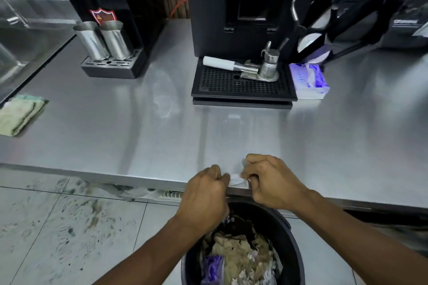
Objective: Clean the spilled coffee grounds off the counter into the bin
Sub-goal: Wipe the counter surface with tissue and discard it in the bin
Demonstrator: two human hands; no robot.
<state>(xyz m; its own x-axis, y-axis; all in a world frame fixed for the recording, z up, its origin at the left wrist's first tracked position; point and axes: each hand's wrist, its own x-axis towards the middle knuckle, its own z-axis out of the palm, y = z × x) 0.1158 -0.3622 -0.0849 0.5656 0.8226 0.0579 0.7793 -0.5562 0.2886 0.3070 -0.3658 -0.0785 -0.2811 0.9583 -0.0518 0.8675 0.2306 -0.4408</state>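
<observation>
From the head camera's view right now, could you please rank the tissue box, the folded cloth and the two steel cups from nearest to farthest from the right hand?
Measured from the right hand at the counter's front edge:
1. Tissue box, behind the hand and slightly right, beside the drip tray.
2. Two steel cups, far back on the left, standing on a small grate.
3. Folded cloth, at the counter's far left edge.

Hardly any legible text.
On the purple tissue box [310, 81] right of the drip tray, cursive white lettering, too blurred to read. On the black machine [404, 28] at far right, a pale logo strip, unreadable. On the left black machine, a red shield sticker [103, 16], wording indistinct.
</observation>
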